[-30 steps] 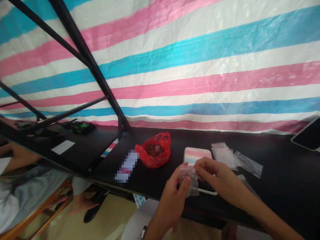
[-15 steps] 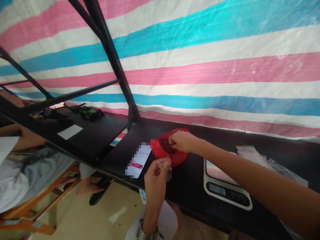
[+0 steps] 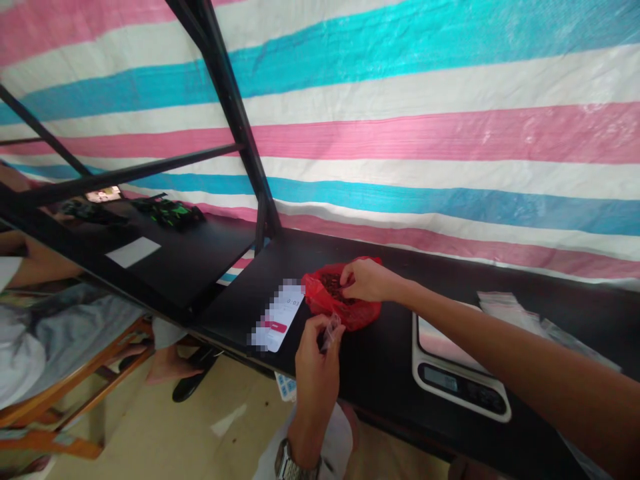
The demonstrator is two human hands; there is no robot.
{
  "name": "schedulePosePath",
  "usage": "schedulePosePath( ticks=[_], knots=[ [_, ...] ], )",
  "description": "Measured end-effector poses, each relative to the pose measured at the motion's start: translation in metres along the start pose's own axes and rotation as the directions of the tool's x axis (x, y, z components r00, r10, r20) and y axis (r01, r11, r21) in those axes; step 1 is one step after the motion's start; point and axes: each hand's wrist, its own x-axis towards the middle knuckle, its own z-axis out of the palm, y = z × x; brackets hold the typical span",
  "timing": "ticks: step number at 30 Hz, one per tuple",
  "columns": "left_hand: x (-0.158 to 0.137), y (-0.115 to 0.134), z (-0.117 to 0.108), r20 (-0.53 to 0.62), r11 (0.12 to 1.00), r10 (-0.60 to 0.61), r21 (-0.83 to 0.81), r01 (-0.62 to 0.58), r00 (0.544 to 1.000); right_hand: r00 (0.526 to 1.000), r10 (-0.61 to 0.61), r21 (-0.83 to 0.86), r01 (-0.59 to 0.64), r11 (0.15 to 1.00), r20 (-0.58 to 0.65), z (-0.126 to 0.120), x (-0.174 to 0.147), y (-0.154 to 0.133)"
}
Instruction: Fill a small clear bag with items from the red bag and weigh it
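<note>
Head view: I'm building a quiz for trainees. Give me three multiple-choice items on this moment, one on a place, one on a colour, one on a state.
1. Where is the right hand?
A. at the red bag's mouth
B. on the scale
C. under the table

2. What colour is the bag of dark bits?
A. green
B. red
C. white

3. How is the small clear bag kept?
A. lying on the scale
B. hanging from the frame
C. pinched in the left hand

Answers: 1 A, fingers sit in the opening; 2 B, its plastic is red; 3 C, fingers pinch it.
</note>
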Motion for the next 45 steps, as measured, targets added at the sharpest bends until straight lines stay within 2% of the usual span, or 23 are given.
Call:
schedulePosePath(
  ticks=[5, 9, 12, 16, 18, 21, 26, 29, 33, 36, 39, 41, 45],
  knots=[
    [0.001, -0.002, -0.001, -0.016, 1.000, -0.004, 0.008, 0.004, 1.000, 0.999, -0.027, 0.080, 0.024, 0.996, 0.034, 0.000, -0.003, 0.002],
    [0.002, -0.007, -0.002, -0.011, 0.999, -0.026, -0.029, 0.025, 1.000, 0.982, -0.154, 0.141, 0.138, 0.980, 0.110, -0.002, -0.008, 0.009],
    [0.002, -0.010, -0.002, -0.014, 0.998, -0.025, -0.058, 0.024, 1.000, 0.961, -0.209, 0.092, 0.195, 0.976, 0.182, 0.000, -0.010, 0.012],
    [0.003, -0.015, -0.002, -0.016, 0.996, -0.018, -0.088, 0.016, 1.000, 0.973, -0.205, -0.081, 0.213, 0.974, 0.102, 0.007, -0.007, 0.012],
    [0.005, -0.018, -0.002, -0.015, 0.994, -0.007, -0.109, 0.005, 1.000, 0.969, -0.242, -0.095, 0.246, 0.965, 0.050, 0.011, -0.004, 0.012],
    [0.008, -0.023, -0.003, -0.013, 0.991, -0.002, -0.136, 0.001, 1.000, 0.958, -0.283, -0.010, 0.283, 0.959, 0.036, 0.016, -0.001, 0.013],
    [0.009, -0.027, -0.004, -0.002, 0.986, -0.028, -0.162, 0.027, 1.000, 0.972, -0.233, 0.124, 0.228, 0.966, 0.032, 0.021, -0.006, 0.013],
    [0.010, -0.028, -0.004, -0.058, 0.989, -0.017, -0.148, 0.009, 0.998, 0.978, -0.210, 0.286, 0.204, 0.936, -0.011, 0.023, -0.009, 0.016],
    [0.011, -0.021, -0.003, -0.156, 0.980, 0.055, -0.183, -0.083, 0.986, 0.985, -0.127, 0.472, 0.169, 0.865, -0.119, 0.024, -0.012, 0.026],
    [0.006, -0.006, 0.003, -0.083, 0.957, 0.121, -0.256, -0.138, 0.989, 0.976, -0.081, 0.551, 0.181, 0.815, -0.201, 0.023, -0.015, 0.037],
    [-0.001, 0.011, 0.012, -0.032, 0.932, 0.140, -0.334, -0.142, 0.990, 0.974, -0.064, 0.595, 0.185, 0.782, -0.218, 0.020, -0.022, 0.044],
    [-0.004, 0.016, 0.019, -0.009, 0.924, 0.120, -0.366, -0.115, 0.993, 0.977, -0.054, 0.582, 0.168, 0.795, -0.208, 0.017, -0.027, 0.046],
    [-0.001, 0.017, 0.027, 0.155, 0.921, 0.105, -0.387, -0.037, 0.982, 0.980, -0.022, 0.501, 0.121, 0.857, -0.199, 0.010, -0.036, 0.043]
  ],
)
